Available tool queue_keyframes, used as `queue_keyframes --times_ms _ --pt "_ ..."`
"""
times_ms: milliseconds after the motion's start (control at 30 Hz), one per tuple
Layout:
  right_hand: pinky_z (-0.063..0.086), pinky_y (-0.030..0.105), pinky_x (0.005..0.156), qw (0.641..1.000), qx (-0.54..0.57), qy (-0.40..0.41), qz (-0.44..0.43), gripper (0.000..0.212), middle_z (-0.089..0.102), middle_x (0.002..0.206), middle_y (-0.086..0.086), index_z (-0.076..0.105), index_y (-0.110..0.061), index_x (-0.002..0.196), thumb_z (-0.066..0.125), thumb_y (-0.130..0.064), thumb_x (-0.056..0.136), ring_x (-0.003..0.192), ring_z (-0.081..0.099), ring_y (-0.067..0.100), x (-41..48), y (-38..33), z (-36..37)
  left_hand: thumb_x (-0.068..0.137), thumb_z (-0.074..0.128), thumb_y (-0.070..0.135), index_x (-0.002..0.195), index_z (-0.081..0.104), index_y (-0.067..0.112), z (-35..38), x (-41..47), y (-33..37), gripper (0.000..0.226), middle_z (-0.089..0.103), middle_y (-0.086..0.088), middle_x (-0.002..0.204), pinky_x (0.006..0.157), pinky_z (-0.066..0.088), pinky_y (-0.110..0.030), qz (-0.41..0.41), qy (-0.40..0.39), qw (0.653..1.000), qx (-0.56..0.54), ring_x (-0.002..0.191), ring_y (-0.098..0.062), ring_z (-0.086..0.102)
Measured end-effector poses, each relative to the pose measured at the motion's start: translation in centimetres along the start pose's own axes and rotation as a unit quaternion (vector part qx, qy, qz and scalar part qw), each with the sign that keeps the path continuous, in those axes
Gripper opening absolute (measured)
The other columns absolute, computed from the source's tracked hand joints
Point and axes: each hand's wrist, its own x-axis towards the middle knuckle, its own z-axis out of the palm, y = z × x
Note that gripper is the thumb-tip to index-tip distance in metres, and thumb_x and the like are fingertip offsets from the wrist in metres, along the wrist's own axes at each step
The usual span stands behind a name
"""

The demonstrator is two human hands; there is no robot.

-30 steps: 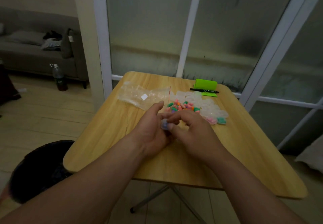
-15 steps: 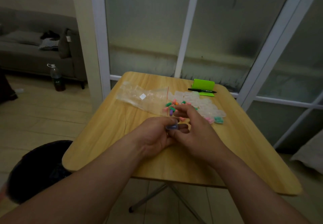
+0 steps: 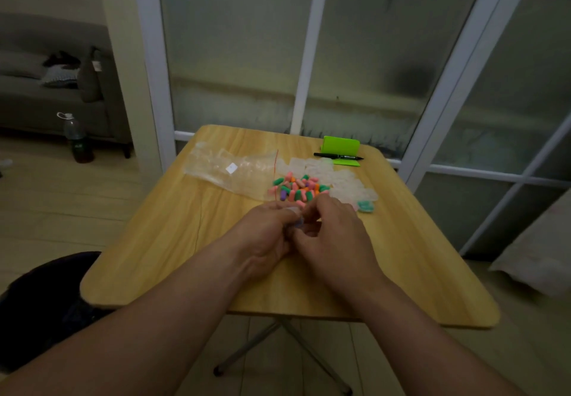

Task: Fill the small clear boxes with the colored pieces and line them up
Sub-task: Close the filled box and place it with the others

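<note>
A heap of small colored pieces (image 3: 296, 188), pink, green, orange and purple, lies in the middle of the wooden table (image 3: 191, 241). Behind and to the right of it sit several small clear boxes (image 3: 336, 179); one box with teal pieces (image 3: 365, 206) is at the right end. My left hand (image 3: 265, 235) and my right hand (image 3: 332, 235) meet just in front of the heap, both closed around one small clear box (image 3: 297, 222) with something bluish inside. Fingers hide most of that box.
A clear plastic bag (image 3: 228, 170) lies left of the heap. A green holder (image 3: 341, 147) and a black pen (image 3: 338, 157) rest at the table's far edge. A glass partition stands behind the table. A dark stool (image 3: 40, 296) is at the lower left.
My right hand has pulled back from the heap to meet the left hand. The colored pieces are now fully uncovered. Both hands stay closed on the small box.
</note>
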Motion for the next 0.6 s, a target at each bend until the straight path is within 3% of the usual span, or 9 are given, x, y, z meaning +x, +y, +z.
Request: queue_keyframes --times_ms 100,267,333,400,500,600 --pt "0.052 0.045 0.078 1.000 -0.001 0.006 0.016 0.020 0.059 0.087 -0.015 0.053 -0.034 0.089 0.070 -0.044 0.087 0.089 0.055 0.014 -0.2 0.3 -0.1 0.103 0.048 -0.004 0.129 0.058 -0.011 0.6 0.3 -0.5 0.029 0.062 -0.025 0.105 0.067 0.063 -0.031 0.004 0.011 1.000 0.006 0.082 -0.026 0.068" --pt "0.055 0.045 0.077 0.998 0.018 0.022 0.049 0.019 0.060 0.087 -0.016 0.053 -0.036 0.094 0.070 -0.043 0.090 0.087 0.058 0.009 -0.3 1.0 -0.4 0.101 0.046 -0.005 0.122 0.062 -0.005 2.0 0.6 -0.9 0.026 0.063 -0.025 0.111 0.083 0.059 -0.036 0.005 -0.018 1.000 -0.015 0.092 -0.029 0.070" --pt "0.057 0.044 0.075 0.997 0.038 0.029 0.059 0.019 0.061 0.090 -0.016 0.052 -0.037 0.097 0.069 -0.041 0.090 0.086 0.060 0.008 -0.4 1.4 -0.7 0.102 0.046 -0.003 0.118 0.064 -0.007 2.9 0.6 -1.1 0.024 0.066 -0.025 0.109 0.080 0.061 -0.034 -0.001 -0.020 1.000 -0.019 0.090 -0.027 0.072" --pt "0.058 0.043 0.074 0.996 0.057 0.029 0.068 0.018 0.064 0.093 -0.015 0.054 -0.036 0.099 0.070 -0.039 0.090 0.087 0.063 0.007 -0.1 2.1 -1.1 0.104 0.050 0.005 0.127 0.061 -0.009 3.6 0.7 -1.3 0.029 0.069 -0.024 0.120 0.078 0.063 -0.035 -0.002 -0.028 1.000 -0.011 0.098 -0.029 0.073" --pt "0.058 0.040 0.075 0.994 0.053 0.030 0.088 0.020 0.065 0.097 -0.015 0.057 -0.033 0.102 0.073 -0.037 0.091 0.090 0.063 0.004 0.7 4.1 -1.9 0.106 0.055 0.017 0.138 0.056 0.003 4.6 0.8 -1.6 0.034 0.070 -0.022 0.129 0.086 0.063 -0.041 0.006 -0.014 1.000 0.012 0.111 -0.032 0.071" --pt "0.055 0.036 0.074 0.987 0.036 0.062 0.145 0.022 0.064 0.096 -0.013 0.059 -0.029 0.103 0.077 -0.035 0.091 0.088 0.061 0.006 1.8 7.5 -3.3 0.108 0.052 0.015 0.133 0.055 0.005 4.6 1.5 -1.5 0.028 0.070 -0.021 0.125 0.097 0.059 -0.044 0.012 0.014 1.000 0.026 0.111 -0.031 0.072"
